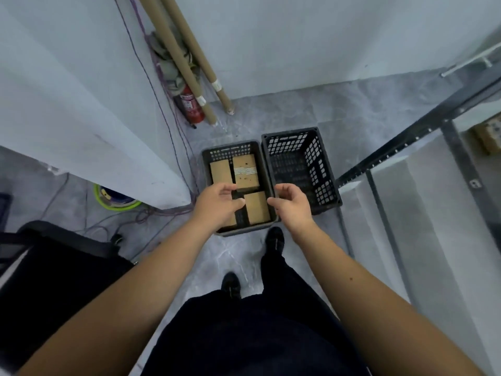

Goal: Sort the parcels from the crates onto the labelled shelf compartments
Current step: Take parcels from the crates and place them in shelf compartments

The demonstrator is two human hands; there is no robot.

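Note:
Two dark plastic crates stand side by side on the floor. The left crate [208,158] holds several brown cardboard parcels: one with a white striped label [245,172], a plain one [220,170] at its left, and one [257,207] at the near right. The right crate [322,147] looks bare inside. My left hand [217,206] hovers above the left crate's near left part, fingers loosely curled, holding nothing. My right hand [291,203] hovers over the rim between the crates, fingers relaxed and curled, holding nothing. The metal shelf [406,137] stands at the right.
A red fire extinguisher [189,104] and cardboard tubes [189,58] lean in the far corner. Cables [168,131] trail along the left wall. A green-rimmed bucket [113,199] sits at the left. My feet [274,238] stand just before the crates. A parcel [488,137] lies on the shelf.

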